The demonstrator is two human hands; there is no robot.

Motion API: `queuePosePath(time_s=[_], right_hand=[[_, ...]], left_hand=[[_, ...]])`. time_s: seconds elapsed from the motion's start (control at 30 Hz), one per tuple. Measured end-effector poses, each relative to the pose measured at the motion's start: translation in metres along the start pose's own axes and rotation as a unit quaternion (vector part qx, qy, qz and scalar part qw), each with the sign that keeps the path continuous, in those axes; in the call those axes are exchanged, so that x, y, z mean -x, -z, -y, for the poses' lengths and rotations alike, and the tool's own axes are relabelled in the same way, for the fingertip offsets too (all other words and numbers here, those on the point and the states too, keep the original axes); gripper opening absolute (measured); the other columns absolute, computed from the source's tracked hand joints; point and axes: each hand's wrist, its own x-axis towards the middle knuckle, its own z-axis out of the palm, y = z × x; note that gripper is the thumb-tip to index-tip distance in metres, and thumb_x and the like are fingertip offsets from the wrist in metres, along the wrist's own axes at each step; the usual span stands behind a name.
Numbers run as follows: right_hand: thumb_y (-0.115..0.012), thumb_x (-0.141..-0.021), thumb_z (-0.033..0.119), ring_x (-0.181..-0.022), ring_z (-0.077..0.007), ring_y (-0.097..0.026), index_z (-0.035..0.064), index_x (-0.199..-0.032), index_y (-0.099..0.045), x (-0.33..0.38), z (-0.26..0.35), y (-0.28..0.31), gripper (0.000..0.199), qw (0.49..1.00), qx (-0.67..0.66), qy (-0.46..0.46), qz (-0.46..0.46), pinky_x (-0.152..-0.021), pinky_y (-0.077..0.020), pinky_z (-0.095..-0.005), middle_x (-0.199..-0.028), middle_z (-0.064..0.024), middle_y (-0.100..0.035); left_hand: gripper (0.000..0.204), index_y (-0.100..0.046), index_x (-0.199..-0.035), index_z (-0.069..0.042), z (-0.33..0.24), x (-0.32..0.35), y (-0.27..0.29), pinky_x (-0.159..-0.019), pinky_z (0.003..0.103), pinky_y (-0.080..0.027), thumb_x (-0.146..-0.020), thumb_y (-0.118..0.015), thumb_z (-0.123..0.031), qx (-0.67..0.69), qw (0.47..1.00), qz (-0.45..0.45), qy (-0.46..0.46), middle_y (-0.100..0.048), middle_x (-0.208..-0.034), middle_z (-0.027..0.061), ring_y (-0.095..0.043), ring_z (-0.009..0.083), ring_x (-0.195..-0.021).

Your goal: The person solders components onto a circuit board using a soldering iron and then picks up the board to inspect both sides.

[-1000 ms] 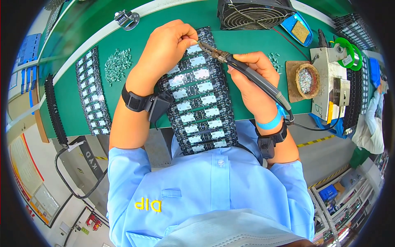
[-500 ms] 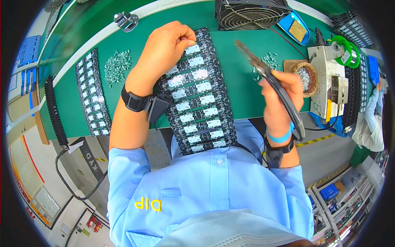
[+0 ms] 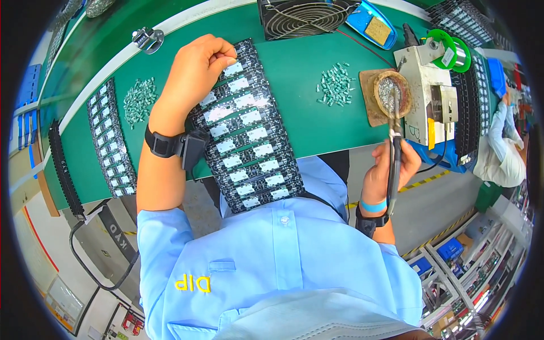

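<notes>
My left hand (image 3: pixel 201 62) has its fingers curled into a pinch at the far end of a black circuit board panel (image 3: pixel 249 133). Rows of white rectangles cover the panel, and its near end reaches over the table edge to my lap. In my right hand (image 3: pixel 375 180) are dark-handled pliers (image 3: pixel 395 161) with long metal jaws, held with the jaws pointing away from me. Their tip is over or inside a round brown bowl (image 3: pixel 406 90) of small silvery bits; the exact depth is hard to make out.
Small green parts lie in a left pile (image 3: pixel 140 102) and a right pile (image 3: pixel 335 85). Another board panel (image 3: pixel 112 139) lies at the left. A fan (image 3: pixel 306 20), blue sponge tray (image 3: pixel 362 17), pale machine (image 3: pixel 422 85) and green wire spool (image 3: pixel 453 51) line the back and right.
My right hand has lowered, and the pliers have swung from above the right green pile to the bowl. The left hand keeps its place on the panel while the whole view shifts.
</notes>
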Motion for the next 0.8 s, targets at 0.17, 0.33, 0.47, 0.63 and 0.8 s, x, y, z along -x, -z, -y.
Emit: queuePosePath(time_s=[0.17,0.33,0.47,0.63,0.8], right_hand=[[-0.058,-0.09,-0.007,-0.065,-0.0129,-0.054,0.0059,-0.114,-0.05,-0.007,0.0,0.002,0.029,1.0,-0.012,0.003,0.007,-0.058,-0.0436,-0.0239,-0.087,-0.011,-0.06],[-0.057,-0.088,-0.008,-0.066,-0.0149,-0.056,0.0051,-0.114,-0.05,-0.009,0.015,-0.018,0.03,0.993,-0.083,0.026,0.08,-0.059,-0.0463,-0.0243,-0.092,-0.0152,-0.062],[-0.062,-0.085,-0.01,-0.069,-0.0143,-0.058,0.0044,-0.115,-0.049,-0.008,0.011,-0.047,0.036,0.979,-0.101,0.044,0.172,-0.062,-0.048,-0.0245,-0.094,-0.0149,-0.062],[-0.061,-0.086,-0.008,-0.069,-0.0135,-0.058,0.0034,-0.115,-0.05,-0.009,0.006,-0.073,0.033,0.97,-0.15,0.0,0.191,-0.063,-0.0483,-0.0248,-0.093,-0.0152,-0.064],[-0.06,-0.088,-0.005,-0.068,-0.0123,-0.058,0.002,-0.114,-0.051,-0.012,0.011,-0.074,0.028,0.966,-0.146,-0.08,0.198,-0.063,-0.0478,-0.0243,-0.091,-0.0144,-0.066]], left_hand=[[0.01,-0.067,-0.092,-0.001,-0.002,0.002,0.0,-0.064,0.026,-0.045,-0.083,-0.071,-0.002,0.008,1.0,0.005,0.013,-0.062,-0.081,0.0038,-0.054,0.0119,-0.067],[0.01,-0.069,-0.092,-0.003,0.0,0.001,0.001,-0.063,0.03,-0.048,-0.083,-0.071,-0.008,0.063,0.998,-0.02,0.022,-0.064,-0.08,0.0076,-0.059,0.0171,-0.067],[0.011,-0.07,-0.095,-0.004,0.007,0.0,0.001,-0.065,0.028,-0.051,-0.086,-0.069,-0.01,0.117,0.989,-0.065,0.07,-0.069,-0.083,0.008,-0.063,0.016,-0.068],[0.011,-0.071,-0.094,-0.003,0.013,-0.004,-0.004,-0.066,0.029,-0.051,-0.085,-0.069,-0.01,0.063,0.993,-0.098,0.035,-0.068,-0.083,0.0095,-0.065,0.0179,-0.069],[0.011,-0.071,-0.092,-0.003,0.013,-0.007,-0.005,-0.066,0.03,-0.052,-0.084,-0.07,-0.011,0.045,0.994,-0.1,0.025,-0.068,-0.083,0.0102,-0.065,0.0194,-0.069]])
